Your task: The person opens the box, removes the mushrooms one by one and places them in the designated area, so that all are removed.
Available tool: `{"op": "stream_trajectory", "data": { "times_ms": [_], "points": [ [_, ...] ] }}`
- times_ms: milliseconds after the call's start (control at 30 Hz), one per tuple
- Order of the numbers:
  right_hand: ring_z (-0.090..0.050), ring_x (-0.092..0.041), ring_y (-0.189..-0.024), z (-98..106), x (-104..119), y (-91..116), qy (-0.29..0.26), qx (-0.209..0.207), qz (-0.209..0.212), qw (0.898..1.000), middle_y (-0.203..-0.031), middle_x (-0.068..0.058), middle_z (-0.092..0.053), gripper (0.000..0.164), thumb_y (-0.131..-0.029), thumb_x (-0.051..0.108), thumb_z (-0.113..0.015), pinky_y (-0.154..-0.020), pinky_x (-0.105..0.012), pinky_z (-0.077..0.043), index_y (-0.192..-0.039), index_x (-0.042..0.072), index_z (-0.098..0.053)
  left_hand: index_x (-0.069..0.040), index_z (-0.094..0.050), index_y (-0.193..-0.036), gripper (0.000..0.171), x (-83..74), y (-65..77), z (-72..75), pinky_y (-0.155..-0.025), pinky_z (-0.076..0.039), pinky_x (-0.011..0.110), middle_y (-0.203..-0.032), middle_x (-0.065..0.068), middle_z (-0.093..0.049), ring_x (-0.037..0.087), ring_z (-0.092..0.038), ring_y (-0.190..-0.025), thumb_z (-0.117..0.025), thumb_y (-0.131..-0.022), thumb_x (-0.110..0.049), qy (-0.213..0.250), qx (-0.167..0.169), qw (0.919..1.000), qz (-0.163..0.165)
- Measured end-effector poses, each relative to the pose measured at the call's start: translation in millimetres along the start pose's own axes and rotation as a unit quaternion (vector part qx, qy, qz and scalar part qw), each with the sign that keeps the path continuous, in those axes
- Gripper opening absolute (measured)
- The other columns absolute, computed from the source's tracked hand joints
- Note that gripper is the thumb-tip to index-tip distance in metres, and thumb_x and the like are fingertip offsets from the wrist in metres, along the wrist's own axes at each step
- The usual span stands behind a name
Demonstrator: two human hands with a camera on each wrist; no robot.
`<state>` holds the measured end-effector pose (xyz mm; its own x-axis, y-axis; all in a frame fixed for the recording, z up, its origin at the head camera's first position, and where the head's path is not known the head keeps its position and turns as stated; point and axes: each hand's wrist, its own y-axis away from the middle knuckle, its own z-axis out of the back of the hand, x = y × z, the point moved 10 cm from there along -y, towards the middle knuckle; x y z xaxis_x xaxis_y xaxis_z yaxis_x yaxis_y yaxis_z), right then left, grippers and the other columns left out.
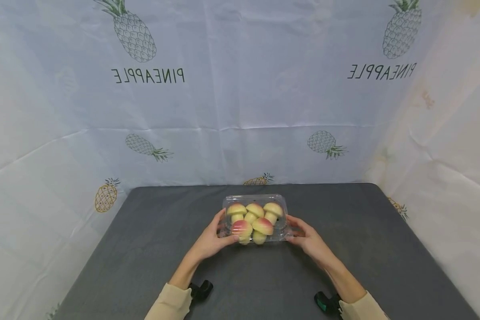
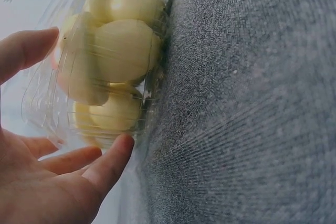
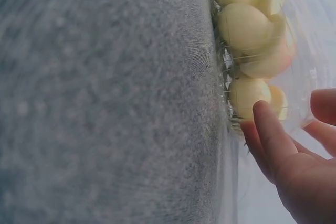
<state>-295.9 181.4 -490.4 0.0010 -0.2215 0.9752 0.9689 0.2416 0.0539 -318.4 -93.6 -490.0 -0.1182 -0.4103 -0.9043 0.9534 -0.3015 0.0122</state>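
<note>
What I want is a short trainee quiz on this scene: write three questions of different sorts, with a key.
1. True or false: the left hand and the right hand are at opposite sides of the clear box.
2. How many mushrooms show inside the box in the head view?
3. Which fruit is printed on the cloth behind the table?
A. Bananas
B. Pineapples
C. Cherries

Key:
1. True.
2. Five.
3. B.
</note>
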Motion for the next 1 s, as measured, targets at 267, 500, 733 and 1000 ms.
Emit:
{"op": "stream_trajectory", "data": {
  "times_ms": [267, 500, 733, 1000],
  "points": [
    [-0.051, -0.044, -0.131, 1.1, 0.5, -0.9, -0.004, -0.01, -0.003, 1.0, -0.151, -0.026, -0.04, 0.064, -0.098, -0.001, -0.061, -0.1, -0.045, -0.052, -0.156, 0.005, -0.036, -0.011, -0.018, -0.163, 0.101, -2.5, 0.7, -0.3, -0.107, -0.044, 0.058, -0.163, 0.021, -0.028, 0.045, -0.04, -0.141, -0.08, -0.089, -0.039, -0.009, 0.003, 0.9999, -0.009],
    [-0.051, -0.044, -0.131, 0.2, 1.5, 0.2, -0.015, -0.004, -0.004, 1.0, -0.153, -0.027, -0.037, 0.065, -0.098, 0.0, -0.061, -0.102, -0.049, -0.05, -0.157, 0.004, -0.034, -0.013, -0.018, -0.163, 0.102, -0.1, 0.1, -0.1, -0.109, -0.044, 0.056, -0.163, 0.018, -0.028, 0.043, -0.04, -0.142, -0.081, -0.088, -0.039, -0.009, -0.002, 1.0, 0.001],
    [-0.05, -0.043, -0.132, -0.6, 0.6, 0.3, -0.026, -0.003, -0.012, 1.0, -0.154, -0.026, -0.036, 0.065, -0.098, -0.001, -0.059, -0.104, -0.05, -0.049, -0.158, 0.005, -0.033, -0.013, -0.019, -0.163, 0.103, -0.4, 0.0, 0.3, -0.108, -0.043, 0.058, -0.164, 0.018, -0.028, 0.043, -0.04, -0.142, -0.082, -0.087, -0.039, -0.01, -0.006, 0.9999, 0.002],
    [-0.054, -0.039, -0.128, 1.1, -2.0, 0.5, -0.009, -0.025, -0.02, 0.999, -0.151, -0.024, -0.041, 0.065, -0.098, 0.004, -0.064, -0.099, -0.046, -0.051, -0.156, 0.009, -0.036, -0.013, -0.018, -0.163, 0.104, -0.5, 0.4, 0.0, -0.108, -0.043, 0.059, -0.164, 0.018, -0.027, 0.043, -0.04, -0.142, -0.082, -0.086, -0.041, -0.012, -0.003, 0.9999, 0.003]
  ]
}}
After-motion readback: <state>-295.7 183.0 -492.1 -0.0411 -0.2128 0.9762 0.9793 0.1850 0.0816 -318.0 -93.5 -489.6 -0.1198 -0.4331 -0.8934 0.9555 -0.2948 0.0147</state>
